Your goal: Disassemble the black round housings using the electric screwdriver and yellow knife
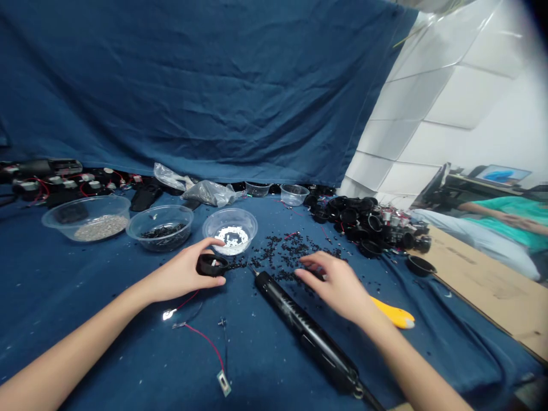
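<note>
My left hand [180,274] grips a round black plastic housing [213,265] by its sides, with a small white part showing inside. A red wire runs below that hand to a small bright board [169,314]. My right hand [331,282] is curled over small black pieces [285,248] scattered on the cloth, thumb and forefinger close together. What lies between them I cannot make out. A black electric screwdriver [306,331] rests between my hands, its bit pointing away from me. Closer to me lies another small board [223,383] on red and black wires.
Clear bowls hold grey bits [103,227], black parts [166,231] and white pieces [231,235]. Black housings [363,222] are heaped at the right. A yellow-handled tool [394,313] lies by my right wrist. Cardboard [483,279] borders the blue cloth; a person in green [509,220] sits beyond.
</note>
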`<state>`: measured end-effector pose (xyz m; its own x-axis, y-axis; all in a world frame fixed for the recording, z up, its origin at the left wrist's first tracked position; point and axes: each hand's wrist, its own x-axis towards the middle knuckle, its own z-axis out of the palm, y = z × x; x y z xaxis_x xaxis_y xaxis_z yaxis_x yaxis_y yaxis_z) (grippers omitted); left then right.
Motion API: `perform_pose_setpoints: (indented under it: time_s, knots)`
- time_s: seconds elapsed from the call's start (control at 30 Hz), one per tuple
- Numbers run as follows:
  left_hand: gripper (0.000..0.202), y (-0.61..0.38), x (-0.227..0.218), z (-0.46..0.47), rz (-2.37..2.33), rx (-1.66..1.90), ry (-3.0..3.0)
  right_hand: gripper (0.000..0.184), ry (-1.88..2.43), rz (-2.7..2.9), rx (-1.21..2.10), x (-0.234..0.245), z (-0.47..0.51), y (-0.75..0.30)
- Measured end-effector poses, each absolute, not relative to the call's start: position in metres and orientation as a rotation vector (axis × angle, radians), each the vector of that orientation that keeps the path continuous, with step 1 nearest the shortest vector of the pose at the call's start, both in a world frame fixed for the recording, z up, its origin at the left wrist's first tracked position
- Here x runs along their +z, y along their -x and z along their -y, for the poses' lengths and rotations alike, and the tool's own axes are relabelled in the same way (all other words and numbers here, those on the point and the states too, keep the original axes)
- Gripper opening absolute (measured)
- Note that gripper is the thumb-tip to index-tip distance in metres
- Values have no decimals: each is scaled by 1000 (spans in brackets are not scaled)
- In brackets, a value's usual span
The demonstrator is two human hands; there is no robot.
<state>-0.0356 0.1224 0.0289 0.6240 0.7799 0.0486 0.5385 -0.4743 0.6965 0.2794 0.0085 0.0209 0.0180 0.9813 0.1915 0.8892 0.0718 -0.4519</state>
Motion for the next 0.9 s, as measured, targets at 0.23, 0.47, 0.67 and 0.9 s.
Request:
perform_pose_setpoints:
  time_s: [0.23, 0.47, 0.67, 0.9]
  knots:
    - [73, 39, 47, -108, -821, 438, -1936, 34, 2072, 1817, 263, 1, 47, -368]
    - [68, 24, 32, -89, -510, 360, -1581, 40, 1944, 1721, 293, -8, 49, -360]
    - [56, 17, 40, -71, -473, 351, -1704, 29, 1697, 1870, 455, 31, 60, -281]
    - [46, 12, 46, -52, -611, 350, -1840, 34, 1385, 2205, 47, 39, 72, -224]
